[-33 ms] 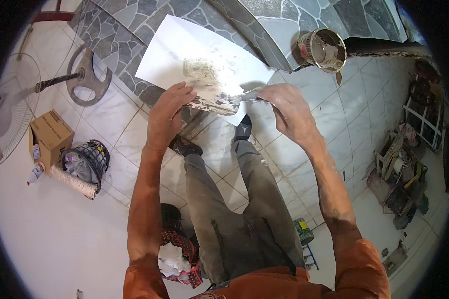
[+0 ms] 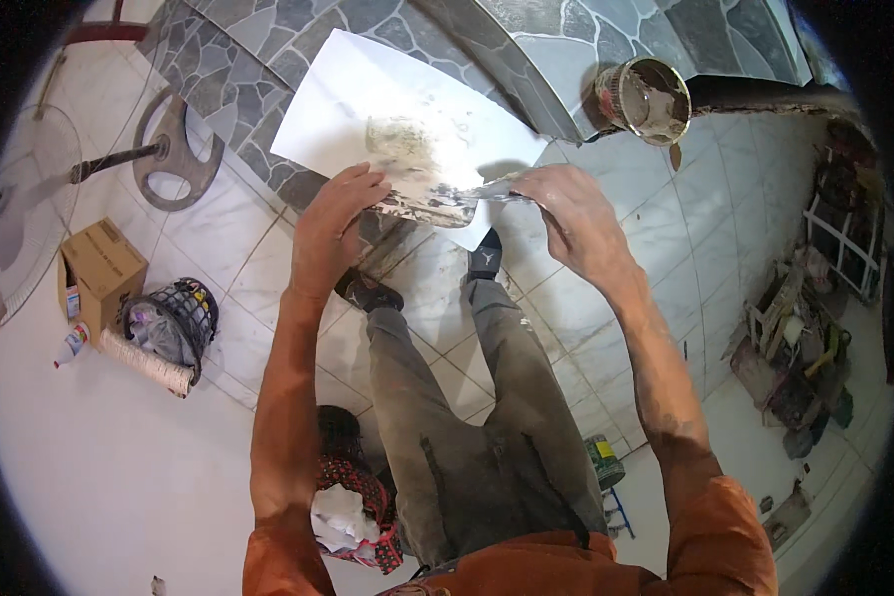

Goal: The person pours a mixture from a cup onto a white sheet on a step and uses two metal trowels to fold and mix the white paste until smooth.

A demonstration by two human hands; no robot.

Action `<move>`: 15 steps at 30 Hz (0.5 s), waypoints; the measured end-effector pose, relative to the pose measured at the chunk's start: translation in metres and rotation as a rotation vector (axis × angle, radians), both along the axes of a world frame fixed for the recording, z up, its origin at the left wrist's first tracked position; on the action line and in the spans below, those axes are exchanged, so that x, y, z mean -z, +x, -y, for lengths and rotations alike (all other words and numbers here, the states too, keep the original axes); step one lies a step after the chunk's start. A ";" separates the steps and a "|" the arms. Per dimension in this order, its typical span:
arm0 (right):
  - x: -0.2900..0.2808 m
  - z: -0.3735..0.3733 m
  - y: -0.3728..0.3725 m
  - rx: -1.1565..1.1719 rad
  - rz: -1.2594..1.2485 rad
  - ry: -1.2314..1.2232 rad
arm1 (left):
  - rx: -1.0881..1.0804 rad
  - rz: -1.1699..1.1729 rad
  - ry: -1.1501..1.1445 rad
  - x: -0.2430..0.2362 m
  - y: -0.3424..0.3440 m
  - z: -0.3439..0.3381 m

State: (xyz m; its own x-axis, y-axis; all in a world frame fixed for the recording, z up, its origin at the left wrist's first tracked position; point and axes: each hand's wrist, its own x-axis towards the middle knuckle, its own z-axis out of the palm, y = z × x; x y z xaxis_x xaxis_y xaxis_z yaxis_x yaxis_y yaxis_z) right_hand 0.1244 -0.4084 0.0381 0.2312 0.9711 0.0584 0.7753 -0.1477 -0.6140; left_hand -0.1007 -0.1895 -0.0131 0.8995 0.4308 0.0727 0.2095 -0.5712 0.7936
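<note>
Showing, in the head view, a smeared flat piece (image 2: 419, 169) over the near edge of a white sheet (image 2: 313, 109), itself spread across a stone-patterned step (image 2: 238, 74); impossible to tell, through the glare, exactly where piece ends and stain on sheet begins. Held at its left end by the left hand (image 2: 333, 221), with fingers bent close together and clamped on the rim. Held in the right hand (image 2: 574, 214), between pinched fingers, a thin blade-like tool (image 2: 497, 189), reaching to the right end of the piece. Probably light and stiff, to judge from the straight near edge; perhaps slick where smeared. Best taken by the cleaner left rim, away from the blade. Likely limp and easily creased, by contrast, the sheet: best lifted by its far corners.

By count: one smeared piece, one sheet, one tool, two hands, two shoes (left (image 2: 372, 293), right (image 2: 484, 256)). At the step's near edge, right of the sheet, one crusted can (image 2: 618, 99). On the floor (image 2: 238, 263), beyond the step's left edge, one fan (image 2: 119, 161), one cardboard box (image 2: 109, 263), one black basket (image 2: 197, 316). At far right, one heap (image 2: 790, 358), too jumbled for counting.
</note>
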 end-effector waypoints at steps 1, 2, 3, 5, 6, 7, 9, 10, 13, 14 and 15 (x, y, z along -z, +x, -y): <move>0.002 -0.004 0.001 -0.016 -0.017 -0.024 | 0.027 -0.017 0.007 0.001 -0.001 -0.004; 0.004 -0.009 0.000 -0.018 -0.020 -0.022 | 0.025 -0.019 0.009 0.002 -0.001 -0.008; 0.006 -0.015 -0.001 -0.037 -0.021 0.010 | 0.059 0.001 0.011 0.004 -0.001 -0.013; 0.010 -0.020 -0.002 -0.058 -0.024 0.042 | 0.091 0.019 0.012 0.005 0.001 -0.016; 0.012 -0.022 -0.002 -0.085 -0.033 0.014 | 0.111 0.031 -0.024 0.005 0.005 -0.015; 0.014 -0.024 -0.003 -0.112 -0.043 -0.013 | 0.131 0.042 -0.059 0.005 0.007 -0.013; 0.026 -0.027 -0.005 -0.109 -0.071 0.020 | 0.149 0.043 -0.043 0.008 0.008 -0.012; 0.032 -0.029 -0.005 -0.104 -0.100 0.052 | 0.169 0.043 -0.027 0.009 0.007 -0.012; 0.045 -0.038 0.004 -0.175 -0.093 -0.013 | 0.155 -0.010 -0.029 0.010 0.007 -0.004; 0.048 -0.042 0.005 -0.175 -0.094 -0.013 | 0.156 -0.011 -0.028 0.009 0.006 -0.003; 0.052 -0.047 0.007 -0.184 -0.088 -0.031 | 0.169 -0.004 -0.031 0.009 0.005 -0.002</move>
State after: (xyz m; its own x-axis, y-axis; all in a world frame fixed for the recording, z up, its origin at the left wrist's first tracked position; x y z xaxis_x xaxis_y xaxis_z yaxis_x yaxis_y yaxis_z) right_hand 0.1311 -0.3616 -0.0139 0.0530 0.9985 0.0156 0.7345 -0.0284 -0.6780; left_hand -0.0961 -0.1877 -0.0220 0.9597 0.2751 0.0574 0.1159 -0.5735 0.8109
